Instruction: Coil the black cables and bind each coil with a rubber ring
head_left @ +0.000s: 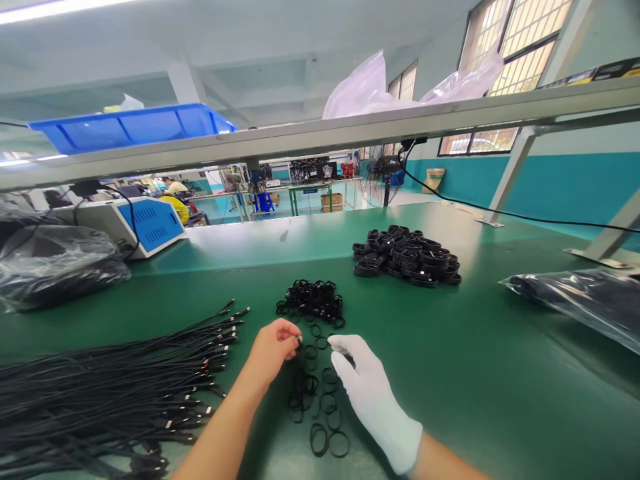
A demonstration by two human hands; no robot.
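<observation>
My bare left hand (276, 351) is closed in a pinch on a small dark piece with a pale tip, which looks like the end of a black cable (299, 342). Below it a dark shape hangs blurred over the table. My right hand (367, 390), in a white glove, has thumb and forefinger a little apart, its fingertips beside loose black rubber bands (321, 343). More bands (339, 443) lie scattered between my forearms. A heap of black bands (313, 300) sits just beyond both hands. To the left, many straight black cables (115, 373) lie with their plugs pointing right.
Coiled black cables (407, 257) are piled at the back right of the green table (475, 347). Plastic-wrapped goods lie in a clear bag (585, 303) at right and another bag (55, 260) at left. A blue-and-white machine (145, 223) stands behind. A shelf (300, 137) crosses overhead.
</observation>
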